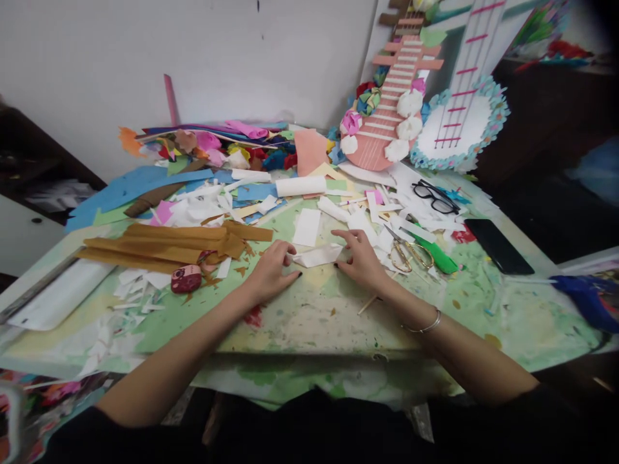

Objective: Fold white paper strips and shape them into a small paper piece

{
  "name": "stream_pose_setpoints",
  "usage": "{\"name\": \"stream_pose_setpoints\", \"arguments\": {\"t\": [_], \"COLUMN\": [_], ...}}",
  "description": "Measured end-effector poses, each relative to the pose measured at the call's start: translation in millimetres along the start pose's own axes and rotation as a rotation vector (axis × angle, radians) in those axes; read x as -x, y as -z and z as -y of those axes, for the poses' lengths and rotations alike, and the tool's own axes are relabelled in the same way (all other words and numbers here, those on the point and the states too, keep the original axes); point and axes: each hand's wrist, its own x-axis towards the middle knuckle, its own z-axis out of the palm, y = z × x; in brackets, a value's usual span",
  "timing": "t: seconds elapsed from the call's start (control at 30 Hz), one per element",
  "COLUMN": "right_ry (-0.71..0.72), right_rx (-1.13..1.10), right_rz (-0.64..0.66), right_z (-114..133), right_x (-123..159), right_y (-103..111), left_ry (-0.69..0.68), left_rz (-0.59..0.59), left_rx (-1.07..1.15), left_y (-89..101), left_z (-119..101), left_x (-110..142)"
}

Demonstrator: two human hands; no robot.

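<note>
A small folded strip of white paper (318, 256) lies on the table between my two hands. My left hand (271, 269) is at its left end, fingers bent with the tips at the paper's corner and the thumb held apart below. At the right end is my right hand (362, 261), index finger stretched out above the strip and thumb beneath, with a gap between them. Whether the fingertips press on the paper is hard to see. Just behind it lies a flat white paper rectangle (307, 227). A thin stick (367, 305) rests below my right wrist.
Gold-handled scissors (406, 251), a green glue-gun-like object (438, 254), glasses (438, 196) and a black phone (499, 246) lie right. Brown crepe paper (159, 245) and a dark red case (186, 279) lie left. Paper scraps and a paper instrument (387, 116) stand behind.
</note>
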Motion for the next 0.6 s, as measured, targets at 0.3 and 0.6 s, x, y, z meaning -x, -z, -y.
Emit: {"name": "stream_pose_setpoints", "arguments": {"t": [0.3,0.6], "right_ry": [0.252,0.328], "right_rx": [0.028,0.077], "right_rz": [-0.006,0.044], "right_z": [-15.0,-26.5], "right_x": [-3.4,-7.5], "right_y": [-0.6,11.5], "left_ry": [-0.361,-0.588], "left_rz": [0.123,-0.043], "left_rx": [-0.208,-0.322], "left_y": [0.3,-5.9], "left_z": [15.0,23.5], "left_x": [-21.1,-25.0]}}
